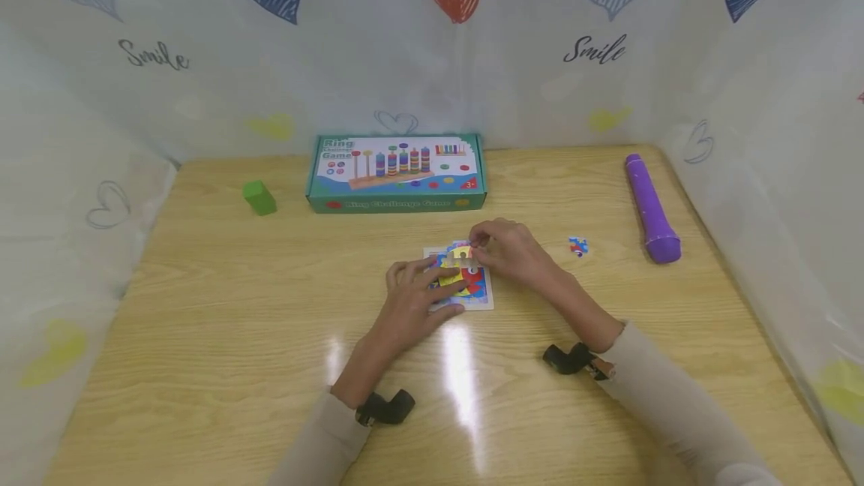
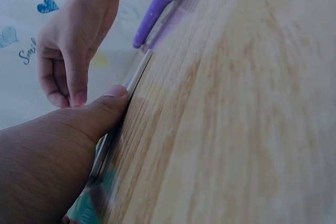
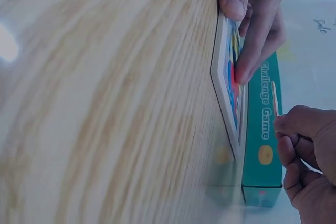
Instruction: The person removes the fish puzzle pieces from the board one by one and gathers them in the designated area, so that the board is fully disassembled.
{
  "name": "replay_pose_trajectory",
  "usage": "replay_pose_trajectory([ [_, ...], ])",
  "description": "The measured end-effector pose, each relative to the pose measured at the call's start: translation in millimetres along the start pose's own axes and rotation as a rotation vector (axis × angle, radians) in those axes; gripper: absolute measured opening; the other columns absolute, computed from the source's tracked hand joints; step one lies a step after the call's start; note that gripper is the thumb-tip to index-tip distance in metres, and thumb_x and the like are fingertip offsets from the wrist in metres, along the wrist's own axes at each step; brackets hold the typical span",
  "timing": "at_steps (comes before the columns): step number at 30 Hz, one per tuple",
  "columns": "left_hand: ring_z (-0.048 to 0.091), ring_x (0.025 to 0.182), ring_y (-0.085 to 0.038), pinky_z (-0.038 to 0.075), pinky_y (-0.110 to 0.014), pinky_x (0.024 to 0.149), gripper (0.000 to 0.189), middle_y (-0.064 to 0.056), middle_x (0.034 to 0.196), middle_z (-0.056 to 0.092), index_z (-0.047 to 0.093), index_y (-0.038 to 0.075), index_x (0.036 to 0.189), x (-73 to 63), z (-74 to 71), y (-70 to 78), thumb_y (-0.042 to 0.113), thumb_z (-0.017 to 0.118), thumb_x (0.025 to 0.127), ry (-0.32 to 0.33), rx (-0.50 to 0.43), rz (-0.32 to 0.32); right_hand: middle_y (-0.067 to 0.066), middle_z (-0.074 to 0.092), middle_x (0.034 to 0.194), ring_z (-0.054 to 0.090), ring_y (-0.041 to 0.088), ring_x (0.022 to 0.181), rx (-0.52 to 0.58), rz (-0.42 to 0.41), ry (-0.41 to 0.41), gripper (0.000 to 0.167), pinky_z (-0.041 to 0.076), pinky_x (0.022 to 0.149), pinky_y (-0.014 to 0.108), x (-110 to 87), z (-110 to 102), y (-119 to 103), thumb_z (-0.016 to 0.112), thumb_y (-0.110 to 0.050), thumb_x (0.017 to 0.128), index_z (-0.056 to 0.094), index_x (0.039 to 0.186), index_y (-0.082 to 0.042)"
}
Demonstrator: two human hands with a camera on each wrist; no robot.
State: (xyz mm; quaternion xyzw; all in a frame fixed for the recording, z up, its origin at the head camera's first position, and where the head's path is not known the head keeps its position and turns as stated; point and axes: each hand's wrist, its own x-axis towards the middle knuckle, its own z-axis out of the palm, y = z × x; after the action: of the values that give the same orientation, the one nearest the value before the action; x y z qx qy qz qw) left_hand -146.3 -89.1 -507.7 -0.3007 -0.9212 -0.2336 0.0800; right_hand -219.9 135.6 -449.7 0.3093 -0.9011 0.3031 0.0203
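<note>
A small jigsaw puzzle in a white-edged tray point(image 1: 489, 303) lies on the table, its picture in yellow, red and blue. My left hand point(image 1: 410, 300) rests over its left side, fingers spread across the picture. In the left wrist view, the thumb lies along the tray's edge. My right hand point(image 1: 514, 252) pinches a puzzle piece point(image 3: 275, 99) between thumb and fingertips, raised above the tray's far part. From the side, that piece looks thin and stands edge-on. Another puzzle piece point(image 1: 578, 246), blue and red, lies apart on the table to the right.
Behind the puzzle sits a green Ring Challenge Game box point(image 1: 397, 174). A green block point(image 1: 259, 197) stands at the back left, and a purple toy microphone point(image 1: 652, 210) lies near the right edge. White printed curtains point(image 1: 432, 81) border the table point(image 1: 223, 336).
</note>
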Motion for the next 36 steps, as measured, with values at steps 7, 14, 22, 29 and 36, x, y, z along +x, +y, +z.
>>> replay_pose_trajectory([
  [7, 0.035, 0.141, -0.029, 0.019, -0.059, 0.107, 0.04, 0.005, 0.141, 0.057, 0.066, 0.035, 0.133, -0.3, -0.6, 1.4, 0.049, 0.063, 0.096, 0.004, -0.018, 0.0, 0.004, 0.07, 0.093, 0.064, 0.019, 0.086, 0.004, 0.004, 0.026, 0.015, 0.054, 0.078, 0.034, -7.7, -8.1, 2.1, 0.076, -0.003, 0.086, 0.071, 0.101, -0.003],
  [14, 0.037, 0.139, -0.031, 0.02, -0.061, 0.106, 0.039, 0.003, 0.139, 0.059, 0.068, 0.031, 0.131, -0.2, -0.9, 3.1, 0.045, 0.066, 0.095, 0.032, -0.039, 0.01, 0.004, 0.07, 0.093, 0.064, 0.02, 0.087, -0.012, 0.027, 0.04, 0.016, 0.054, 0.077, 0.037, -17.5, -19.5, 6.1, 0.077, -0.004, 0.086, 0.071, 0.101, -0.003],
  [22, 0.037, 0.139, -0.031, 0.02, -0.06, 0.105, 0.038, 0.002, 0.138, 0.059, 0.069, 0.03, 0.13, -1.0, -1.8, 4.4, 0.045, 0.067, 0.094, 0.031, -0.04, 0.002, 0.004, 0.07, 0.091, 0.064, 0.021, 0.086, -0.033, 0.036, 0.07, 0.016, 0.054, 0.077, 0.039, -27.4, -29.9, 15.6, 0.077, -0.002, 0.084, 0.07, 0.099, -0.004],
  [29, 0.037, 0.14, -0.031, 0.019, -0.059, 0.106, 0.038, 0.003, 0.139, 0.059, 0.069, 0.029, 0.13, -2.3, -2.2, 3.9, 0.044, 0.067, 0.095, 0.038, -0.064, -0.003, 0.004, 0.07, 0.091, 0.064, 0.021, 0.086, -0.048, 0.048, 0.083, 0.015, 0.053, 0.082, 0.042, -35.4, -38.8, 23.3, 0.077, -0.002, 0.085, 0.071, 0.099, -0.004],
  [36, 0.036, 0.14, -0.029, 0.018, -0.06, 0.107, 0.039, 0.003, 0.139, 0.058, 0.068, 0.031, 0.131, -0.3, -1.6, 3.9, 0.046, 0.066, 0.095, 0.014, -0.054, -0.01, 0.005, 0.07, 0.091, 0.065, 0.023, 0.086, -0.062, 0.061, 0.091, 0.016, 0.053, 0.083, 0.044, -42.8, -46.9, 33.1, 0.076, 0.0, 0.085, 0.07, 0.099, -0.003],
])
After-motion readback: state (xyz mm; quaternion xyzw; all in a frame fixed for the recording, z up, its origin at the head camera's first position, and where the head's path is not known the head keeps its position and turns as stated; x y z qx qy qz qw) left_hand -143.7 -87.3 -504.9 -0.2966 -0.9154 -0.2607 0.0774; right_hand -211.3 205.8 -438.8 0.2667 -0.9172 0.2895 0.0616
